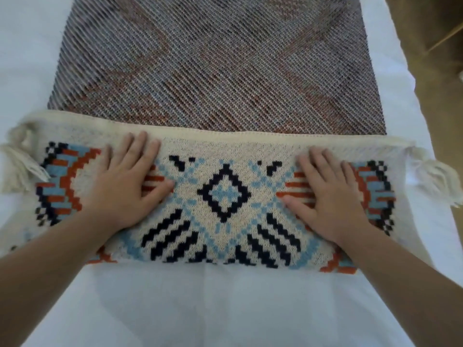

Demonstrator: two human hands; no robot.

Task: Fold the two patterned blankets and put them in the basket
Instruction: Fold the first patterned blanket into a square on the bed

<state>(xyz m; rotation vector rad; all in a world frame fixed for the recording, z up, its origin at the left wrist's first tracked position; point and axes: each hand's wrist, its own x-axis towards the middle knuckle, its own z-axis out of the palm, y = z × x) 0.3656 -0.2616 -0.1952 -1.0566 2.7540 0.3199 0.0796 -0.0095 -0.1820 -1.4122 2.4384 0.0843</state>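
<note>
Seen from the head camera, the patterned blanket [225,78] lies spread on a white bed [225,309], running away from the person, its woven reverse showing over the far part. The near end is turned over into a folded band [225,196] with the bright diamond pattern up; the band's long axis runs left to right, square across the person's reach. The left hand [122,186] and the right hand [333,194] both press flat on this band, fingers [140,149] straight and a little spread, holding nothing, one either side of the central diamond and about equally far from it. Tassels [20,161] hang at both ends of the band. The unfolded length lies straight ahead of the fingertips, so the next fold likely rolls forward, both hands equally placed. No basket or second blanket shows.
</note>
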